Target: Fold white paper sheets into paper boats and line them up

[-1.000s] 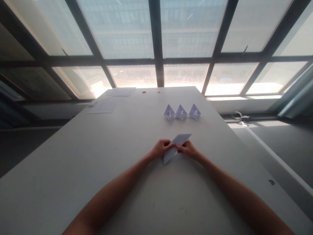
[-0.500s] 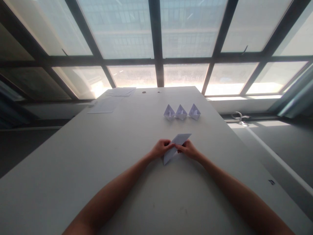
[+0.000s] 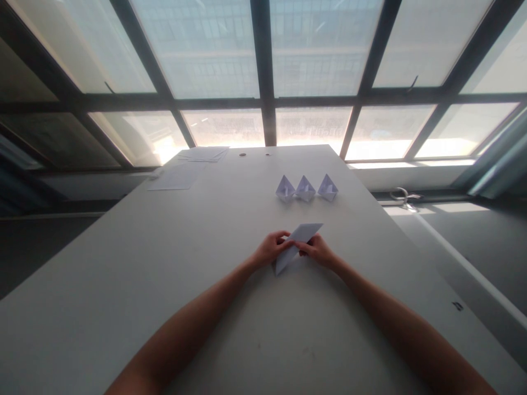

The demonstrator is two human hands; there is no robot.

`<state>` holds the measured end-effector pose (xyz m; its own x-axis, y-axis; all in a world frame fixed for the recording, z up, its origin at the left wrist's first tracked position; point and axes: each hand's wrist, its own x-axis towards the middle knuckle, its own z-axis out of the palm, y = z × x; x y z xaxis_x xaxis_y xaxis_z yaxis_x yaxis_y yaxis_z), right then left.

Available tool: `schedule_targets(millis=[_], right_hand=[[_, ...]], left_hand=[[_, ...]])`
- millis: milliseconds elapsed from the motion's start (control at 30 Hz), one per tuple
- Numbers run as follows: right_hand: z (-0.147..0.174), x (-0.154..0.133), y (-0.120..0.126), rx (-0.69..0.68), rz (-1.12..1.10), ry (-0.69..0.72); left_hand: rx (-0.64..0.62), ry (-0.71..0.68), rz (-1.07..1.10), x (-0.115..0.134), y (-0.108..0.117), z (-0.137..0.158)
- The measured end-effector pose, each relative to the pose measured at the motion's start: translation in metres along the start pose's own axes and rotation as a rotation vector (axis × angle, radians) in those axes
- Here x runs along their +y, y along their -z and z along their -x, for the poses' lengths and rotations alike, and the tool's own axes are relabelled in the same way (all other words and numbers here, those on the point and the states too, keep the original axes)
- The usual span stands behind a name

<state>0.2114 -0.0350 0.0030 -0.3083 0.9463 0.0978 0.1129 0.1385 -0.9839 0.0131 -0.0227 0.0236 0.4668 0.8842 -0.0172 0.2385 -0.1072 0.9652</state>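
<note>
A folded piece of white paper (image 3: 303,232) is held slantwise between my two hands, just above the table. My left hand (image 3: 270,248) grips its left edge, with the thumb on the face toward me. From the right, my right hand (image 3: 317,250) pinches the same paper, its thumb close to the left one. Some fingers of both hands are hidden behind the paper. Beyond them three folded paper boats (image 3: 305,190) stand in a row on the white table (image 3: 197,241).
White paper sheets (image 3: 173,178) lie at the far left of the table, with more sheets (image 3: 206,154) behind them. Two small round spots (image 3: 242,154) show near the far edge. Windows (image 3: 313,49) rise beyond, and a silvery object (image 3: 404,196) is past the right edge.
Almost nothing differs. The folded paper has tilted very slightly, and the fingers of my left hand have shifted a little at its upper left edge.
</note>
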Motion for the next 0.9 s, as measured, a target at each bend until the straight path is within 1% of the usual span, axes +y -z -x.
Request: schedule_targets(millis=[167, 400, 500, 567, 700, 767, 900], right_hand=[[-0.0013, -0.0032, 0.0021, 0.107, -0.038, -0.025], [-0.0053, -0.0006, 0.0059, 0.334, -0.14, -0.065], [-0.0075, 0.0027, 0.0057, 0.413, -0.183, -0.06], [-0.0086, 0.0042, 0.0055, 0.44, -0.215, -0.061], [-0.0095, 0.003, 0.0053, 0.425, -0.242, -0.067], [-0.0092, 0.0006, 0.0053, 0.364, -0.224, -0.069], [-0.008, -0.0044, 0.0044, 0.204, -0.126, -0.081]], left_hand=[[-0.03, -0.006, 0.042, -0.0034, 0.0014, -0.0005], [-0.049, -0.026, 0.163, -0.0048, 0.0011, -0.0036], [-0.049, -0.041, 0.145, -0.0054, 0.0024, -0.0035], [-0.054, -0.045, 0.126, -0.0059, 0.0033, -0.0031], [-0.048, -0.017, 0.113, -0.0064, 0.0035, -0.0035], [-0.024, -0.004, 0.121, -0.0056, 0.0029, -0.0042], [0.027, -0.022, 0.118, -0.0021, 0.0019, -0.0049]])
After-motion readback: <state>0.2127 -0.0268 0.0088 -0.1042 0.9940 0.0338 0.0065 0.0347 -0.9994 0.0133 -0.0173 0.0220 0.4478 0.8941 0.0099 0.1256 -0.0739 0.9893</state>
